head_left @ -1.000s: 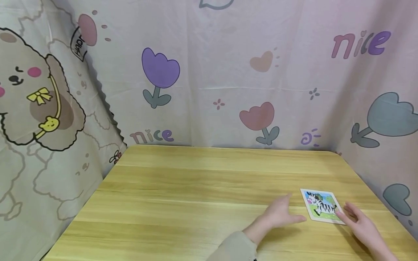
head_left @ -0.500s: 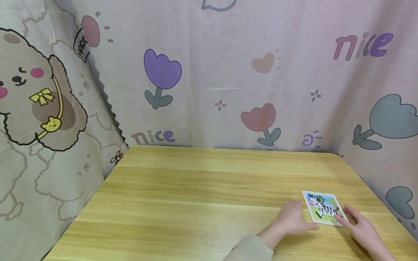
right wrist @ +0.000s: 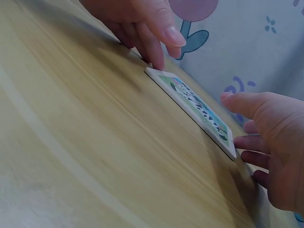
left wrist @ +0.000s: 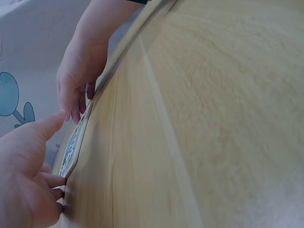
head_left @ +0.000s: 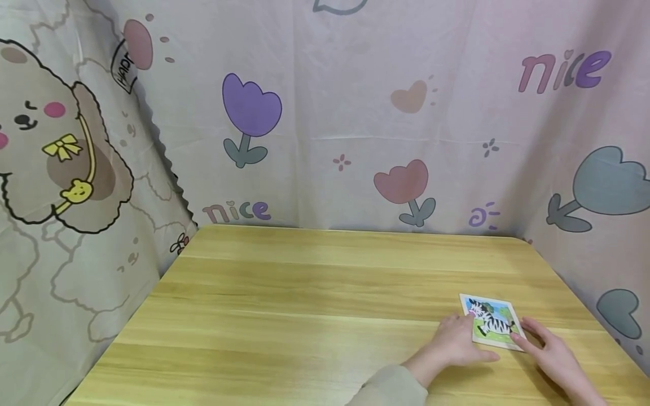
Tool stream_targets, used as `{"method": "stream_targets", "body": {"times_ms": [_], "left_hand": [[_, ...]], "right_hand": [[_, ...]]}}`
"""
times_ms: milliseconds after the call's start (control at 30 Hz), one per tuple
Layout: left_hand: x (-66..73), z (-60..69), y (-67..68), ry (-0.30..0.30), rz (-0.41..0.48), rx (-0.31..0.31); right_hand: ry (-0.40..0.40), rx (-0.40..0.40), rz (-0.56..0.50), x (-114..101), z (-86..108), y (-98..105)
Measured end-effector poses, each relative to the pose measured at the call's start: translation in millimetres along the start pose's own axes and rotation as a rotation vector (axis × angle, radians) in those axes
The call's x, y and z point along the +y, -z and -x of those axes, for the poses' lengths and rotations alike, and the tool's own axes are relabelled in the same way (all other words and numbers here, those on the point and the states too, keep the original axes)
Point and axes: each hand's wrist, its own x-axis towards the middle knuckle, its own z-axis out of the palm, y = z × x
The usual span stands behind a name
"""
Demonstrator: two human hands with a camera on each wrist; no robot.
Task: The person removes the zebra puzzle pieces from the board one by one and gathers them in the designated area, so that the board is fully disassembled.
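Observation:
A flat square board with a zebra picture (head_left: 491, 324) and a pale border lies on the table at the right. My left hand (head_left: 454, 341) is at the board's left edge, its fingertips against that side and its thumb held apart, nearer to me. At the opposite edge is my right hand (head_left: 550, 352), fingers touching the side. Its thumb hovers over the board's near right corner. In the right wrist view the board (right wrist: 192, 107) looks thick-edged and flat on the wood, between the fingers of both hands. Neither thumb presses on it there.
The wood-grain table (head_left: 284, 316) reaches back to a printed cloth curtain (head_left: 325, 113) with flowers and words. Another curtain side with a cartoon bear (head_left: 66, 141) hangs along the left edge.
My left hand has moved right, up to the board's left edge. The board has slid slightly left, and my right hand has moved left along with it.

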Motion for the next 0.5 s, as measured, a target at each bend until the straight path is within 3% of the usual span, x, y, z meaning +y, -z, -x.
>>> {"method": "stream_targets", "body": {"times_ms": [200,500], "left_hand": [[-3.8,1.9,4.0,0.001,0.021,-0.019],[-15.8,7.5,16.5,0.046,0.095,-0.041]], "right_hand": [[-0.024,-0.025,-0.019,-5,0.7,-1],[0.075,0.0,-0.021,-15,0.3,-10]]}}
